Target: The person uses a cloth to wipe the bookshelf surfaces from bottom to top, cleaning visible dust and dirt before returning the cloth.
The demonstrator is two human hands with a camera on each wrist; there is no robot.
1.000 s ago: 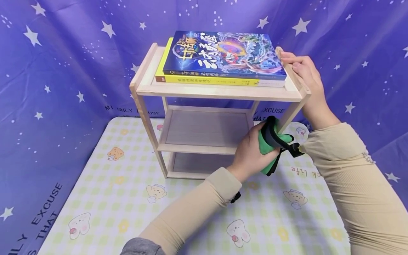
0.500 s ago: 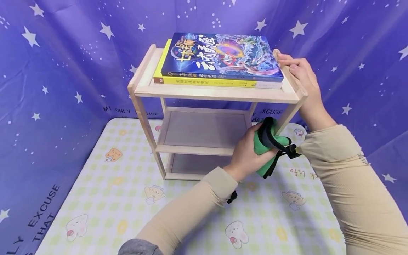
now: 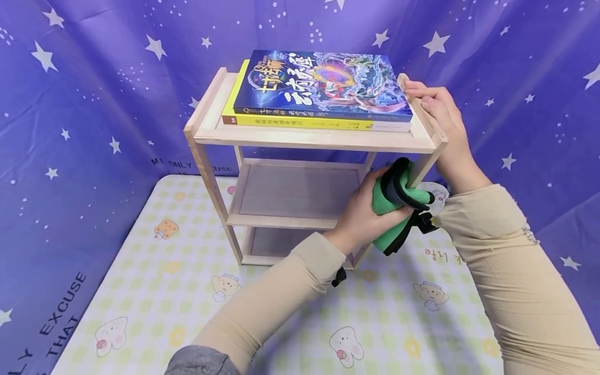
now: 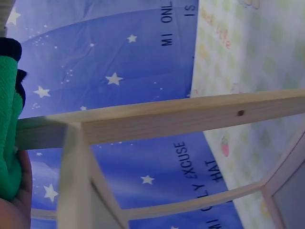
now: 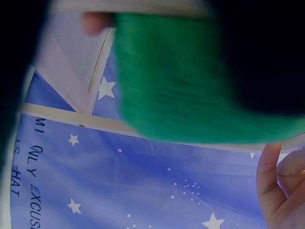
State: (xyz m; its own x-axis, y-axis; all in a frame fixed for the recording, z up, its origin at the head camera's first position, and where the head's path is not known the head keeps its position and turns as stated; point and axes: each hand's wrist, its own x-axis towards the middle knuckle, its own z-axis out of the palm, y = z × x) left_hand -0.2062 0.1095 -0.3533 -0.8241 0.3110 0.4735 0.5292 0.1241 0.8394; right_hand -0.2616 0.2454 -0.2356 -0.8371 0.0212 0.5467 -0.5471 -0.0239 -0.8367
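A three-tier wooden shelf [image 3: 309, 138] stands upright on the table. My left hand [image 3: 363, 216] holds a green cloth with black edging [image 3: 385, 202] folded around its front right post [image 3: 425, 165]; the fingers behind the cloth are hidden. In the left wrist view, the cloth [image 4: 6, 119] wraps the end of a wooden bar [image 4: 190, 121]. With curled fingers my right hand [image 3: 447, 125] grips the top right side rail [image 3: 424, 112]. The green cloth [image 5: 176, 81] looms blurred in the right wrist view.
On the top tier lie a blue illustrated book [image 3: 323, 83] and, under it, a yellow book [image 3: 300, 121]. The middle tier [image 3: 300, 187] and the bottom tier [image 3: 272, 240] sit below. A checked tablecloth [image 3: 140, 271] covers the table, and a purple star curtain [image 3: 117, 104] hangs behind.
My left hand has slid the green cloth a little up the front right post. My right hand keeps its grip on the rail. The whole head view has drifted slightly.
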